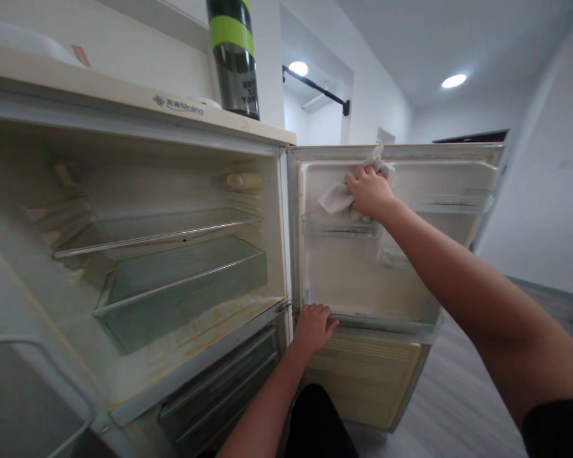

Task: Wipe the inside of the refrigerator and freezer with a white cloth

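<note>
Dark bottle (233, 67), lime band, upright, upper ctr. Blk rod (315, 90) across wall opening (315, 130), round light (298, 68) seen in it. 2nd light (453, 81) on ceiling (439, 38), rt. Gray floor (449, 401) lower rt. Wht item (23, 46) upper lt w/ reddish mark, can't ID.

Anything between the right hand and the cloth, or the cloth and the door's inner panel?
Nothing visible. The right hand is on the white cloth, apparently against the inner panel. A clear door shelf juts out just below.

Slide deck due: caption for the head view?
Right hand holds a pale cloth against the inside of the open upper refrigerator door; left hand at its lower corner.
</note>
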The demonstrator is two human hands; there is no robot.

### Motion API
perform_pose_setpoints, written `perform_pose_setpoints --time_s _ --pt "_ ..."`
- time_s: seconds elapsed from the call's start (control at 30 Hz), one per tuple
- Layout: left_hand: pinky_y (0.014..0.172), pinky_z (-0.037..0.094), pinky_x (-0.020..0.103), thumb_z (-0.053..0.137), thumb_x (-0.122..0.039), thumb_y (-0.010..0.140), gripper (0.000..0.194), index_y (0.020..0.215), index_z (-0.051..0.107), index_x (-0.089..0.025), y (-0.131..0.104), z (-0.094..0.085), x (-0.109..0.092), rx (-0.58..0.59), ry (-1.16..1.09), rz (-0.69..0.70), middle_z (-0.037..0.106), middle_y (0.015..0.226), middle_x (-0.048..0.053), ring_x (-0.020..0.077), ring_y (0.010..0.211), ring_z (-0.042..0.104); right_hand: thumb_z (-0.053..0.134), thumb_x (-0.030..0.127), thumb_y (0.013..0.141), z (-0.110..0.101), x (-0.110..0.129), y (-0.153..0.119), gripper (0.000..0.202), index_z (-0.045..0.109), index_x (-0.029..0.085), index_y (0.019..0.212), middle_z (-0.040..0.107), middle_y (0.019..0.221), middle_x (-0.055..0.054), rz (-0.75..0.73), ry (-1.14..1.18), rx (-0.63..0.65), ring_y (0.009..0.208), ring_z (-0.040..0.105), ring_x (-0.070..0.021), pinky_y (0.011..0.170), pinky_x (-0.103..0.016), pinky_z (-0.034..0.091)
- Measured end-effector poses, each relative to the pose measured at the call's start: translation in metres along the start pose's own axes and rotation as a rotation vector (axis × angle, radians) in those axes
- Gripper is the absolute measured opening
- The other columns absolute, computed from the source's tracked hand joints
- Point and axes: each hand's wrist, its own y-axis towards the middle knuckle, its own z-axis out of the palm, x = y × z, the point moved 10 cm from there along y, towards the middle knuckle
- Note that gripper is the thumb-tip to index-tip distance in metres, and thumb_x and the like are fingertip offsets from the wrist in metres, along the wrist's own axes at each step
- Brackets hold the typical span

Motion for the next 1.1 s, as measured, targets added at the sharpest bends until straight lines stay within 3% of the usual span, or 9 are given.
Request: perform_pose_setpoints --time_s 0.17,0.3,0.43,0.57,0.7,0.9,1.0,1.1 --pt "0.085 0.043 0.043 0.055 -0.044 0.094 0.025 0.094 0.061 -0.019 0.000 -0.001 -0.001 -0.012 -0.011 -0.001 0.069 0.096 0.007 0.0270 0.096 0.062 0.062 0.025 0.081 0.036 0.011 0.004 0.034 0.070 0.011 0.111 0.069 0.112 -0.022 -0.006 0.057 0.331 0.103 0.066 -0.0349 0.082 -0.039 0.052" --pt "0.085 0.043 0.043 0.055 -0.043 0.093 0.024 0.094 0.061 -0.019 0.003 0.000 -0.003 -0.024 -0.012 -0.006 0.069 0.095 0.007 0.0267 0.095 0.062 0.058 0.034 0.085 0.042 0.053 0.019 0.027 0.072 0.015 0.101 0.073 0.104 -0.014 -0.149 0.308 0.348 0.093 0.069 -0.0271 0.075 -0.030 0.050" --pt "0.085 0.042 0.041 0.056 -0.043 0.093 0.023 0.092 0.061 -0.020 0.005 0.000 -0.003 -0.022 -0.022 -0.014 0.068 0.093 0.007 0.0258 0.094 0.062 0.051 0.027 0.088 0.052 0.084 0.028 0.024 0.067 0.013 0.101 0.074 0.097 -0.010 -0.168 0.591 0.423 0.070 0.066 -0.0173 0.060 -0.024 0.046" --pt "0.085 0.041 0.041 0.056 -0.043 0.093 0.023 0.091 0.061 -0.020 0.004 0.001 -0.001 -0.010 -0.020 -0.014 0.068 0.092 0.007 0.0257 0.094 0.062 0.052 0.020 0.087 0.052 0.093 0.025 0.023 0.066 0.013 0.105 0.073 0.108 -0.009 -0.264 0.634 0.431 0.088 0.066 -0.0187 0.070 -0.023 0.048" --pt "0.085 0.041 0.041 0.055 -0.044 0.093 0.025 0.091 0.060 -0.020 0.000 0.000 0.001 0.001 -0.021 0.001 0.068 0.093 0.007 0.0255 0.094 0.061 0.057 0.028 0.089 0.053 0.077 0.006 0.024 0.070 0.018 0.107 0.072 0.118 -0.008 -0.366 0.500 0.510 0.103 0.066 -0.0238 0.085 -0.029 0.049" --pt "0.086 0.041 0.041 0.056 -0.044 0.093 0.024 0.091 0.060 -0.021 -0.003 -0.004 0.004 0.008 -0.021 0.017 0.068 0.093 0.006 0.0248 0.092 0.062 0.050 0.027 0.091 0.047 0.041 -0.020 0.025 0.074 0.019 0.097 0.074 0.110 -0.008 -0.310 0.329 0.558 0.096 0.067 -0.0236 0.080 -0.030 0.052" --pt "0.085 0.040 0.040 0.056 -0.043 0.093 0.023 0.089 0.059 -0.021 -0.004 -0.004 0.005 0.002 -0.036 0.025 0.068 0.092 0.005 0.0240 0.091 0.061 0.045 0.029 0.094 0.034 0.031 -0.030 0.029 0.072 0.016 0.094 0.075 0.101 -0.010 -0.196 0.457 0.487 0.088 0.067 -0.0217 0.075 -0.028 0.053" --pt "0.083 0.040 0.040 0.055 -0.044 0.093 0.024 0.086 0.058 -0.021 -0.005 -0.003 0.006 -0.007 -0.049 0.033 0.068 0.090 0.005 0.0238 0.090 0.061 0.030 0.037 0.100 0.001 0.009 -0.038 0.044 0.066 0.015 0.114 0.071 0.109 -0.012 -0.009 0.794 0.248 0.089 0.067 -0.0203 0.074 -0.029 0.056"
